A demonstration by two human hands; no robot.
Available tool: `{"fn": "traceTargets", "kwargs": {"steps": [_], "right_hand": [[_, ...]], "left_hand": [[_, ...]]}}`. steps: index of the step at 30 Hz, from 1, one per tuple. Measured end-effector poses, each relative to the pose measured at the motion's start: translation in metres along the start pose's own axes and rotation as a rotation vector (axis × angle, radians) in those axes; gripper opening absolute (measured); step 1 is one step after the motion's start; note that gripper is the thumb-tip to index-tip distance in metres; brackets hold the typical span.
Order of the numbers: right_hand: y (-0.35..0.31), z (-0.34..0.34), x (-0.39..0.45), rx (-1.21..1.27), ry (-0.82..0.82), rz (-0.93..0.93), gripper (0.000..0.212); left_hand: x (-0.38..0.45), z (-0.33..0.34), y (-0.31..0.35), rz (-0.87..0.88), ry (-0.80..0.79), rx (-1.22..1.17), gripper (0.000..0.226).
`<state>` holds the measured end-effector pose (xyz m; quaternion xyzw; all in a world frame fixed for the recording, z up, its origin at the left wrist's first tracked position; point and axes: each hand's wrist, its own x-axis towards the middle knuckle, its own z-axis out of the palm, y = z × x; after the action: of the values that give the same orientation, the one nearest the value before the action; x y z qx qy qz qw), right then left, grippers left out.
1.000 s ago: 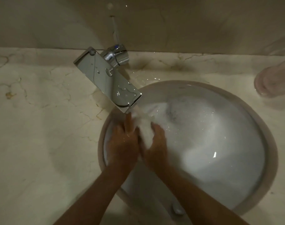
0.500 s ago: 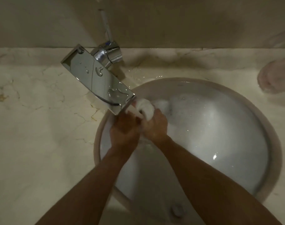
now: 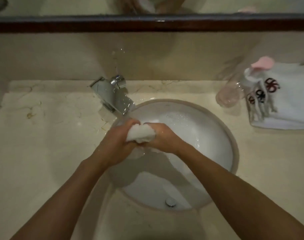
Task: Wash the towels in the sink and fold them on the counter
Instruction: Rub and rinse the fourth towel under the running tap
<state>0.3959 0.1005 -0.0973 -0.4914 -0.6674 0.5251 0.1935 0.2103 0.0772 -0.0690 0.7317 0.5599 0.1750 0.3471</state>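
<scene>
Frame centre: white washcloth [image 3: 141,134] bunched into a tight roll, held above the round white sink [image 3: 233,144]. Left hand [image 3: 116,144] clenched round its left end, right hand [image 3: 162,137] clenched round its right end, fingers of both curled over the cloth. Chrome faucet [image 3: 113,96] just above-left of the hands. Upper right on the marble counter [image 3: 44,135]: clear glass [image 3: 228,97], beside it stacked white towels [image 3: 286,101] with dark logos.

Dim, warm light; my arms' shadow falls in the sink [image 3: 233,146] below my fingers [image 3: 130,123]. Soft focus, edges bowed.
</scene>
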Motion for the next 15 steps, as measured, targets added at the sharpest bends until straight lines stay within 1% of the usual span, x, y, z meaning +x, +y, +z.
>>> {"fn": "traceTargets", "kwargs": {"steps": [2, 3, 4, 5, 6, 7, 8, 10, 12, 13, 15], "right_hand": [[-0.024, -0.022, -0.006, -0.064, 0.019, -0.046, 0.023], [-0.039, -0.031, -0.013, -0.093, 0.013, -0.077, 0.024], [-0.055, -0.038, -0.019, -0.128, 0.006, -0.113, 0.030], [-0.069, -0.044, -0.025, -0.160, 0.014, -0.135, 0.034], [-0.080, -0.048, -0.030, -0.178, 0.031, -0.134, 0.029], [-0.088, -0.052, -0.033, -0.200, 0.065, -0.126, 0.020], [-0.095, -0.056, -0.038, -0.216, 0.107, -0.102, 0.016], [-0.110, -0.064, -0.048, -0.194, 0.178, -0.044, 0.017], [-0.126, -0.072, -0.061, -0.182, 0.231, -0.040, 0.018], [-0.133, -0.076, -0.068, -0.187, 0.254, -0.045, 0.016], [-0.145, -0.081, -0.078, -0.234, 0.265, -0.041, 0.013]], "left_hand": [[0.000, -0.008, 0.004, -0.034, 0.083, 0.065, 0.046], [-0.001, -0.009, 0.006, -0.052, 0.107, 0.065, 0.048], [-0.002, -0.008, 0.007, -0.066, 0.134, 0.027, 0.050], [-0.003, -0.006, 0.011, -0.108, 0.148, -0.061, 0.049], [-0.003, -0.004, 0.015, -0.145, 0.155, -0.172, 0.044], [-0.001, -0.002, 0.022, -0.161, 0.165, -0.262, 0.037], [0.003, 0.001, 0.029, -0.144, 0.167, -0.325, 0.031], [0.010, 0.011, 0.038, -0.087, 0.170, -0.403, 0.019], [0.018, 0.028, 0.035, -0.042, 0.178, -0.433, 0.008], [0.023, 0.040, 0.031, -0.064, 0.185, -0.451, 0.006], [0.030, 0.066, 0.024, -0.136, 0.208, -0.566, 0.009]]}}
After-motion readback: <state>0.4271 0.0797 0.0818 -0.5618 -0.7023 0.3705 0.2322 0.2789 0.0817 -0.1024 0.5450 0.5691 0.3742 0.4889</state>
